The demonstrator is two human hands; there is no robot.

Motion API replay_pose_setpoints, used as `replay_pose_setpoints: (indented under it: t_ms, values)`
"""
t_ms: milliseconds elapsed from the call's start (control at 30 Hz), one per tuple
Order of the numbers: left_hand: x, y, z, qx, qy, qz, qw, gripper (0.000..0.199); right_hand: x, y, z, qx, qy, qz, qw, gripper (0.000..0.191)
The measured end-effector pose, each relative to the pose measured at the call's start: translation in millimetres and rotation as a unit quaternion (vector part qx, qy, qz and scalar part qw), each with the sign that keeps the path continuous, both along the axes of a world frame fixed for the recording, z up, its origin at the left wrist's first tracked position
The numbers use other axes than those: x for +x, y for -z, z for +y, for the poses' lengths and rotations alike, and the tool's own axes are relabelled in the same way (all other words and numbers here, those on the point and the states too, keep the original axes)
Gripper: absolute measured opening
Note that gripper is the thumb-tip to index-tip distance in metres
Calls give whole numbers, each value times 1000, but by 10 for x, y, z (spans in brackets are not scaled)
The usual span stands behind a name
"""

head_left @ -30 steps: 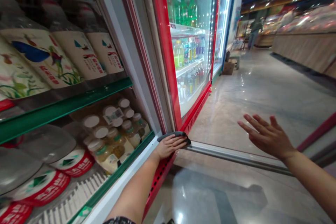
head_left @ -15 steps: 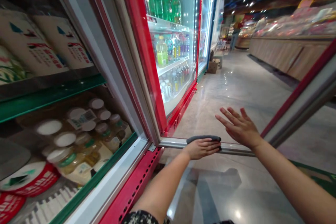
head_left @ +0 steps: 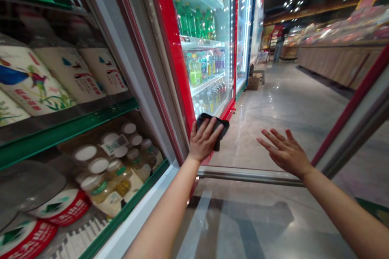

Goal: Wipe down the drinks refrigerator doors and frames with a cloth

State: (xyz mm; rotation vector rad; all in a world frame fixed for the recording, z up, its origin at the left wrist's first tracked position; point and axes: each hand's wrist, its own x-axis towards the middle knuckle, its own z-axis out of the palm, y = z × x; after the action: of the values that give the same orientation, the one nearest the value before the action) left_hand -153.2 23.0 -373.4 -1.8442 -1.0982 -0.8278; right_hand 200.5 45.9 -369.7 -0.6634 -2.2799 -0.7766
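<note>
Left hand (head_left: 204,141) has its grip closed on a dark cloth (head_left: 221,130), pressed against the red-framed glass door (head_left: 174,48) of the drinks cooler! Right hand (head_left: 285,153) is up in the air, grip wide open, holding nothing!

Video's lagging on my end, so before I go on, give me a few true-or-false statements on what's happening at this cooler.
The left hand holds a dark cloth against the glass cooler door. True.

The right hand grips the cloth too. False: it is open, fingers spread, apart from the cloth.

Green bottles stand behind the glass door. True.

The jars in the nearer cooler have red lids. False: their lids are white.

A cardboard box sits on the floor farther along the coolers. True.
</note>
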Motion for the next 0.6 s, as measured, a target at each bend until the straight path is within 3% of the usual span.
replay_pose_setpoints:
  t_ms: [67,133,200,267,333,367,433,533,600]
  values:
    - [118,-67,77,48,-33,-91,994,59,2,5,0,-2,-1,-1,1000,78]
    - [187,106,65,65,-13,-82,994,59,9,5,-7,-1,1,-2,1000,79]
    - [160,440,-37,55,42,14,997,52,25,-4,-18,-1,2,-6,1000,81]
    - [66,759,-166,-3,110,175,978,50,54,-25,-32,-4,1,-12,1000,83]
    - [-10,904,-244,-42,158,273,948,48,94,-60,-48,-11,-1,-21,1000,84]
    - [-10,889,-247,-49,168,293,940,48,115,-85,-57,-15,-3,-26,1000,84]
    - [110,713,-178,-41,163,278,946,50,151,-152,-79,-26,-10,-36,999,84]
    - [551,356,15,-17,124,185,975,58,190,-287,-125,-43,-27,-56,997,81]
    - [864,277,106,-11,92,100,991,62,231,-383,-161,-46,-38,-64,996,78]
